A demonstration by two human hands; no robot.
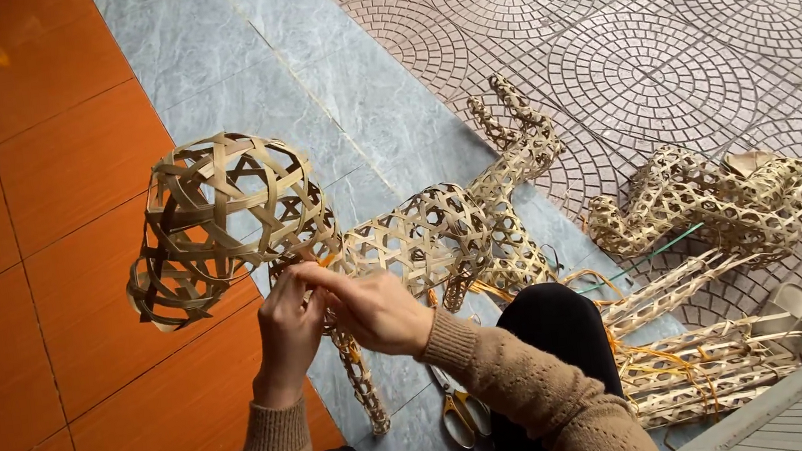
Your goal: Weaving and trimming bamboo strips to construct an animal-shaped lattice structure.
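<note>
Bare hands (331, 314), ribbed tan knit sweater sleeves (531, 392), black trousers (553, 324)

A pale openwork woven bamboo figure (322, 235), round-headed with a tubular body, is held tilted above the floor tiles.

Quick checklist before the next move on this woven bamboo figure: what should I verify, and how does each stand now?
1. Both hands on the joint: left hand and right hand meet below the woven head. Ok.
2. Figure body supported: leans by the knee. Ok.
3. Scissors within reach on the floor. Ok.
4. Spare woven pieces lie apart. Ok.
5. Tie at the joint fastened: hidden by fingers. Cannot tell.
</note>
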